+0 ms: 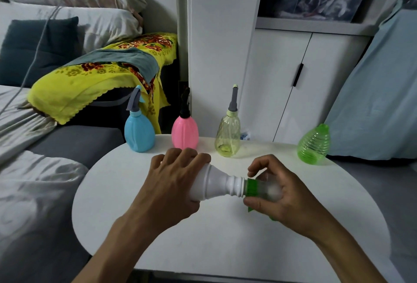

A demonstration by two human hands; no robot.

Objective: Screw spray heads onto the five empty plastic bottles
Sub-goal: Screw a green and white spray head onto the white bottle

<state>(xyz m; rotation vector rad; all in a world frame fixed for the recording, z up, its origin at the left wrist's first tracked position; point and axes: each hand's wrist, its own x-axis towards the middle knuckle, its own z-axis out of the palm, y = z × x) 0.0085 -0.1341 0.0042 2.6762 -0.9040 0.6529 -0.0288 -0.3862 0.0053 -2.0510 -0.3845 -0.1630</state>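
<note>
My left hand (173, 181) grips the body of a white bottle (216, 184) held on its side over the round white table (203, 237), neck pointing right. My right hand (279, 194) is closed around a green and clear spray head (253, 189) at the bottle's neck. At the back of the table stand a blue bottle (138, 134), a pink bottle (185, 132) and a clear yellow bottle (228, 137), each with a spray head on top. A green ribbed bottle (314, 145) stands at the right with no head.
A grey sofa with a yellow flowered cloth (97, 79) is at the left. White cabinet doors (304, 84) stand behind the table, and a pale blue cloth (379, 102) hangs at the right.
</note>
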